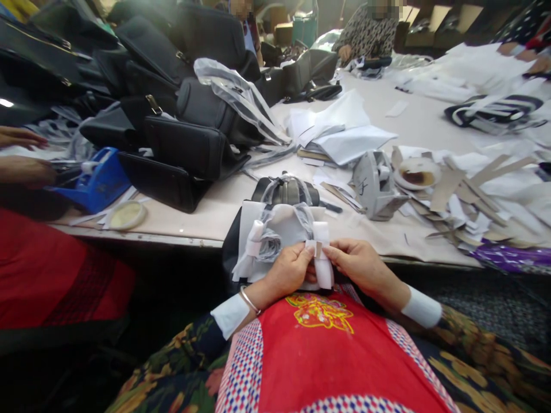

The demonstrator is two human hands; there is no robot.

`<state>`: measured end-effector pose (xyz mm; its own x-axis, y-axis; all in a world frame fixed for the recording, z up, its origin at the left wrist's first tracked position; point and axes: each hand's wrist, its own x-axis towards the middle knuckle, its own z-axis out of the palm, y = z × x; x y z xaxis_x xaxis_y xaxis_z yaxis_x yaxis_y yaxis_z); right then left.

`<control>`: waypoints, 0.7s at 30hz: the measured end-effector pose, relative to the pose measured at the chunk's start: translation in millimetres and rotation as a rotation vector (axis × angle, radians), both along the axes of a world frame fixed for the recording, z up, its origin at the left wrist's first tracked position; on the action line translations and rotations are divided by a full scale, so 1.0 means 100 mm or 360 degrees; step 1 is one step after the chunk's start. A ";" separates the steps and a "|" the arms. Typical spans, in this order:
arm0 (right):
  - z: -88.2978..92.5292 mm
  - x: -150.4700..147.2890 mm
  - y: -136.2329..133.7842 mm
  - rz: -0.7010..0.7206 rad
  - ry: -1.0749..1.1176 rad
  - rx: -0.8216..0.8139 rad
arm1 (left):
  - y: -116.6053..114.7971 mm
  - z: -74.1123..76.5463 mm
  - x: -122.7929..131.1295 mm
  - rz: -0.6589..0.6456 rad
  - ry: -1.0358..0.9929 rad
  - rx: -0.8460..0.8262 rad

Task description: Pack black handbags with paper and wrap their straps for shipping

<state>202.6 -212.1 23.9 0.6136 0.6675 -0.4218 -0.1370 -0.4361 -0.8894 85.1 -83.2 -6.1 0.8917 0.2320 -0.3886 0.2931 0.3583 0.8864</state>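
Note:
A black bag (232, 244) leans against the table edge before me, with a white sheet (247, 215) on it. Clear plastic wraps its handle (287, 186), and a coiled, plastic-wrapped strap (270, 246) lies on the sheet. Two white-wrapped rolls stand at either side, a left roll (255, 238) and a right roll (325, 274). At the right one, my left hand (289, 268) is closed, thumb and fingers pinching a white paper strip (310, 249) around the roll. From the other side my right hand (361, 261) pinches the same strip, with a small tan patch showing between the thumbs.
Black bags (185, 137) crowd the table's left. A grey tape dispenser (373, 186), a stained dish (417, 174) and paper scraps (460, 195) lie right. A co-worker's hands (26, 163) are at the left by a blue tape dispenser (101, 180) and a dish of pale paste (126, 215).

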 end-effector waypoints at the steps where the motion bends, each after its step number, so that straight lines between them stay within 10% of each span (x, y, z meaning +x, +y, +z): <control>1: -0.01 0.01 0.02 -0.0025 -0.0017 -0.0009 | 0.00 -0.01 0.00 -0.0009 -0.0003 0.0000; 21: 0.09 0.16 0.25 0.0299 -0.0569 -0.0233 | -0.01 -0.07 0.03 0.0029 -0.0002 -0.0100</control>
